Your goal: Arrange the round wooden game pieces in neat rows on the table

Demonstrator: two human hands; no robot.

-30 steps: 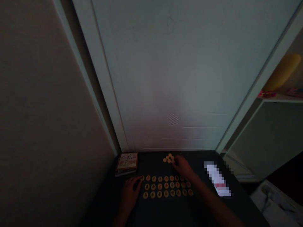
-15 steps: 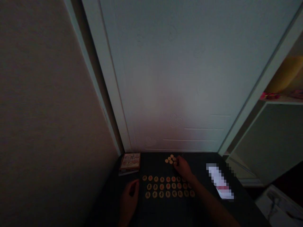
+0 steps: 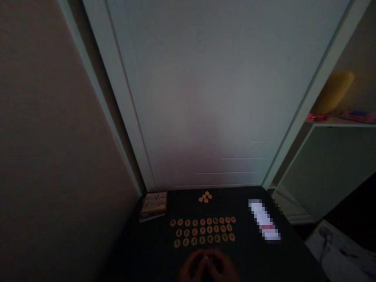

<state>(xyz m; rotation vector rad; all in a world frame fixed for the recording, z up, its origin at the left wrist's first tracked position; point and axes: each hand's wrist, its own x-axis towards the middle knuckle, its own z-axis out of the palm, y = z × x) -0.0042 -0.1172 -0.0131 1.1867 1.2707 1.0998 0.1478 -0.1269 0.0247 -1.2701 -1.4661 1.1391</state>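
My left hand (image 3: 191, 267) and my right hand (image 3: 221, 267) meet at the bottom middle, fingertips pressed together and both closed. A tiny pale spot shows between the fingertips; what it is stays dark and blurred. Just beyond my hands lie three rows of round wooden Chinese chess pieces (image 3: 202, 230), face up, with red or dark characters. Farther back, a small loose cluster of plain-faced pieces (image 3: 204, 196) lies near the white panel, out of touch with either hand.
A box with a printed lid (image 3: 154, 201) lies at the back left of the dark table (image 3: 147, 250). A pixelated white and red item (image 3: 264, 221) lies on the right. A white panel (image 3: 202, 117) rises behind, a wall (image 3: 53, 156) on the left, shelving (image 3: 340, 125) on the right.
My right hand has left the cluster, which now shows one piece fewer, and come back toward me. My left hand has moved right to meet it. The view has shifted slightly.
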